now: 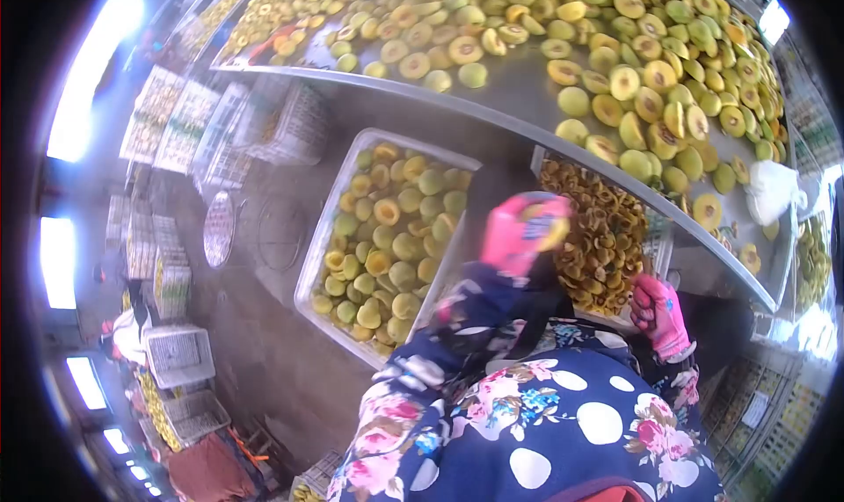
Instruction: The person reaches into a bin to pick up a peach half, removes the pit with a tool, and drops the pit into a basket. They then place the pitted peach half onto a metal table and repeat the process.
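Note:
My left hand point(526, 236), in a pink glove and smeared by motion, is raised between two crates. Its fingers are closed on a yellow-green fruit half point(556, 235). My right hand point(659, 316), also gloved in pink, is curled closed by the near right corner of a crate of brown fruit pieces point(602, 243); what it holds, if anything, is hidden. To the left of my left hand stands a white plastic crate point(309, 269) filled with halved green-yellow fruit point(387, 247). Beyond my hands, many cut fruit halves point(649, 105) lie heaped on a metal table point(519, 98).
The table's raised metal edge point(457, 106) runs across in front of me. A white bag point(771, 192) hangs at its right corner. Stacked crates point(180, 120) stand on the left floor, with grey baskets point(178, 357) nearer. Another person point(132, 331) is at far left.

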A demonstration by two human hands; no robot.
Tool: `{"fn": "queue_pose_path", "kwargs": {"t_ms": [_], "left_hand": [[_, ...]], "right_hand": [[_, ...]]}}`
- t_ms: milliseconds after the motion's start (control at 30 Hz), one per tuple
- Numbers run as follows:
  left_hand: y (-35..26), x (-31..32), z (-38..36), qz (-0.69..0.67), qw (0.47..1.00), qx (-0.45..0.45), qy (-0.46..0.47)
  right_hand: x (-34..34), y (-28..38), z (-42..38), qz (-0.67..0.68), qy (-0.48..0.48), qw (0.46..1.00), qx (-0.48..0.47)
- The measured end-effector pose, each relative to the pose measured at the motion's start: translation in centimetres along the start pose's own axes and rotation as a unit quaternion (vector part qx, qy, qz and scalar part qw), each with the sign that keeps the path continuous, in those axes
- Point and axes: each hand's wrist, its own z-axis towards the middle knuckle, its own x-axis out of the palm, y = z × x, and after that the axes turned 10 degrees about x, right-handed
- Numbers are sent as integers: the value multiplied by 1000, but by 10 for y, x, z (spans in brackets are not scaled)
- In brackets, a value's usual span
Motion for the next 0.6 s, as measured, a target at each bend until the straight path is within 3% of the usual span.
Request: {"fn": "queue_pose_path", "kwargs": {"t_ms": [33, 67, 100, 133, 167, 233, 300, 367, 400, 467, 500, 533, 600], "left_hand": [[-25, -31, -4, -83, 993, -64, -55], [-45, -58, -13, -31, 994, 3, -102], [-55, -84, -25, 242, 952, 68, -177], [-41, -150, -38, 167, 939, 73, -291], [-42, -202, -57, 396, 849, 82, -340], [-56, -272, -87, 486, 727, 88, -477], [-57, -348, -118, 630, 605, 86, -480], [-56, -382, -137, 748, 535, -9, -393], [-29, -432, -157, 739, 552, -141, -359], [19, -519, -190, 703, 549, -398, -214], [19, -493, -186, 770, 505, -325, -216], [5, -489, -159, 707, 526, -443, -165], [-22, -467, -122, 657, 560, -482, -149]], "right_hand": [[4, 2, -2, -12, -14, 1000, 5], [8, 3, -5, -24, -30, 999, 10], [9, 2, -9, -35, -48, 998, 16], [4, -2, -5, -23, -41, 999, 16], [2, -5, -3, -29, -43, 998, 24], [3, -9, 1, -38, -52, 997, 37], [8, -10, 4, -86, -59, 993, 52], [4, -11, 3, -120, -75, 987, 71], [6, -6, 4, -80, -95, 985, 120], [-1, -5, 1, -118, -81, 983, 118], [-1, -4, 0, -138, -80, 979, 127], [1, -2, -2, -128, -79, 980, 128], [4, 0, -6, -107, -69, 984, 126]]}}
